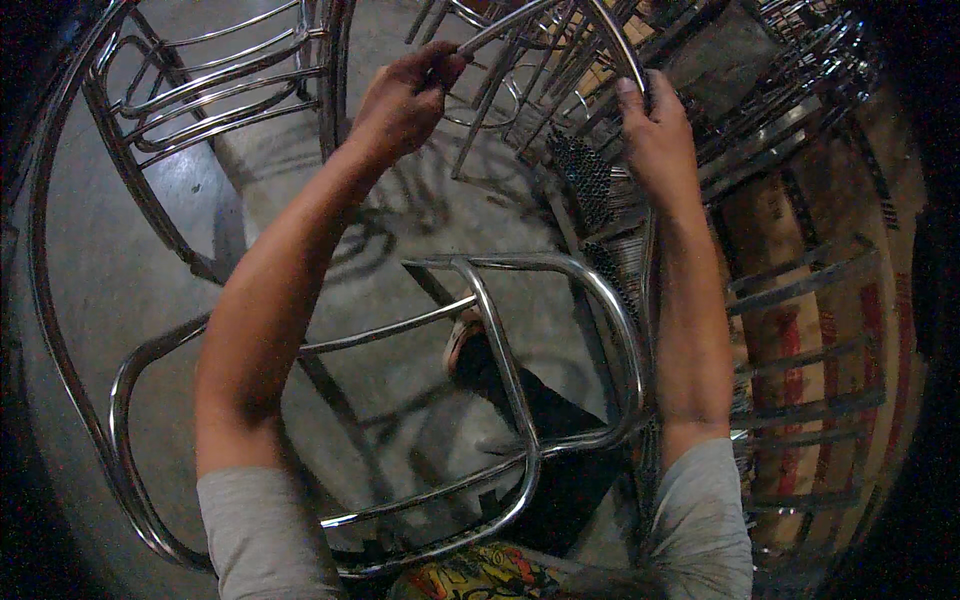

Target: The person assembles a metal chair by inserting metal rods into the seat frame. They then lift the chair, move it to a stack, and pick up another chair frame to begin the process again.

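My left hand [405,105] is closed around the end part of a shiny metal tube [510,25] at the top of the view. My right hand [660,140] grips a curved tube [612,38] beside it, thumb laid along the metal. Both tubes run up out of the picture, so I cannot tell how they join. Below my hands, between my forearms, a chrome tubular frame [512,365] with rounded corners and crossbars sits close to my body. Whether the held tubing belongs to this frame is hidden.
Another chrome tubular frame [225,90] with several curved bars stands at the left on the concrete floor [290,180]. Metal frames [790,90] are piled at the upper right. Cardboard [800,370] with red markings lies behind dark bars at the right. My shoe [462,340] shows through the near frame.
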### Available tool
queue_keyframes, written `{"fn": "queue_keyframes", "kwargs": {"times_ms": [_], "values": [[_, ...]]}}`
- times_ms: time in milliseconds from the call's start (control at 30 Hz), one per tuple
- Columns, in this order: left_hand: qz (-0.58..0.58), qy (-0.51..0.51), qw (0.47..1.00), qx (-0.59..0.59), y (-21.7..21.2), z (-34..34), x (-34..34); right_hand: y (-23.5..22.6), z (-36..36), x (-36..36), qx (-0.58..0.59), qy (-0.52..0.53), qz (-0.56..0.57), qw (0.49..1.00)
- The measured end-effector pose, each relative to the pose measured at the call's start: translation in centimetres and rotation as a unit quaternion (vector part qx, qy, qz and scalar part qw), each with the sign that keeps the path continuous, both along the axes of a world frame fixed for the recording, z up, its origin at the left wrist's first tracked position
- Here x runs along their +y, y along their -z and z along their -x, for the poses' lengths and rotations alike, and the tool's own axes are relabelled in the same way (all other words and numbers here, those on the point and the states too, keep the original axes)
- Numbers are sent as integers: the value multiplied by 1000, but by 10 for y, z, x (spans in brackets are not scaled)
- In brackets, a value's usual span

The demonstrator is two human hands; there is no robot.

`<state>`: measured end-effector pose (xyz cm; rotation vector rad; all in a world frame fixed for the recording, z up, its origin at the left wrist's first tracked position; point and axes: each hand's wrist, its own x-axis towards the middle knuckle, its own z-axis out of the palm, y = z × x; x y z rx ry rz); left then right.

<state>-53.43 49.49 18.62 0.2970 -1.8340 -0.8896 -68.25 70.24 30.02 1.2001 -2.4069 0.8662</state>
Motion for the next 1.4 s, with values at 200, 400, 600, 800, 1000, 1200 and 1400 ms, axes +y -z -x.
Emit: {"fn": "queue_keyframes", "kwargs": {"times_ms": [200, 400, 600, 800, 1000, 1200, 1400], "values": [[-140, 118, 983, -5, -22, 3, 38, -3, -10, -1, 25, 23, -24, 999], [-141, 57, 988, 16, -16, 18, 57, -1, -6, 3, 0, 4, -5, 1000], [-210, 6, 973, 94, -3, 61, 85, 2, 4, -1, -37, -24, 42, 998], [-241, -46, 961, 125, 2, 106, 109, 4, 4, 0, -32, -2, 55, 998], [-167, -54, 983, 52, 8, 70, 86, 1, -2, 6, -17, -22, 59, 998], [-87, -107, 990, -40, 9, 21, 63, -5, -10, 11, -22, -12, 49, 998], [-110, -152, 978, -88, 5, 6, 35, -3, -8, 9, -39, -20, 48, 998]]}}
